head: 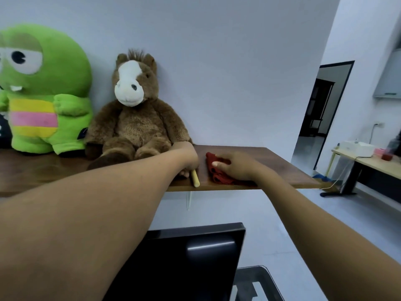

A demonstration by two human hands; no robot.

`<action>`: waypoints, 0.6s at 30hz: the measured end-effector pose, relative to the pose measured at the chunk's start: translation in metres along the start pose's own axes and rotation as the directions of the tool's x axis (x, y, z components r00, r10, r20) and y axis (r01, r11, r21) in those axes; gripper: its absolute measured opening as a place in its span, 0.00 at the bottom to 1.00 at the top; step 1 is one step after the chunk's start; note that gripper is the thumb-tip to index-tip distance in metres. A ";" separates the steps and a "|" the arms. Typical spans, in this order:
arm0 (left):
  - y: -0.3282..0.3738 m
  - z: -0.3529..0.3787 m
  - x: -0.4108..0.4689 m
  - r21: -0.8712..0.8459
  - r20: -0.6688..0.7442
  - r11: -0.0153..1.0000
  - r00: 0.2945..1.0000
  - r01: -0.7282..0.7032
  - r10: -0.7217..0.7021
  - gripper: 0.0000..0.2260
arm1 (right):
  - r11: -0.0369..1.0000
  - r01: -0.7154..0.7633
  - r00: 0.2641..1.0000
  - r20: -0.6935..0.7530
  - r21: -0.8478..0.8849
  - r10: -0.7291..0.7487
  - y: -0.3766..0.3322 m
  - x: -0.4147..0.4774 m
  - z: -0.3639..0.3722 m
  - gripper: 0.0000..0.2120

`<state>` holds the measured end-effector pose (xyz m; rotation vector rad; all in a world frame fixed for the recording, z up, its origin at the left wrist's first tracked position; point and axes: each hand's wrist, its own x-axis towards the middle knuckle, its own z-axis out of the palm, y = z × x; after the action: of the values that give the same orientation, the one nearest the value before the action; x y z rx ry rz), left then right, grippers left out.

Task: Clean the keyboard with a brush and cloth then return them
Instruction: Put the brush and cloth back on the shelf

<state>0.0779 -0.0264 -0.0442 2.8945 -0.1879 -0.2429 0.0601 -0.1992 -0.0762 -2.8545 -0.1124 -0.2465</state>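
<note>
Head view: on the wooden shelf (271,168), the left hand (186,158) curls down over the top of the brush (195,178), whose pale handle pokes toward the shelf edge; the right hand (235,167) presses spread fingers onto the crumpled red cloth (213,170) just beside it, near a brown plush horse (134,114)

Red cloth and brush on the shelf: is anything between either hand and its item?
Nothing visible. The right hand already rests on the red cloth, and the left hand is on the brush near the shelf front edge. The brown plush horse sits behind, left of both.
</note>
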 end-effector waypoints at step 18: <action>0.002 -0.004 0.006 0.001 0.079 0.999 0.996 -0.032 0.032 0.13 | 0.986 -0.166 0.981 0.109 0.032 0.161 0.019 -0.033 -0.007 0.28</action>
<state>0.0843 -0.0282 -0.0412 2.8836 -0.2478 -0.3517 0.0285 -0.2210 -0.0807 -2.8157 0.0952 -0.0579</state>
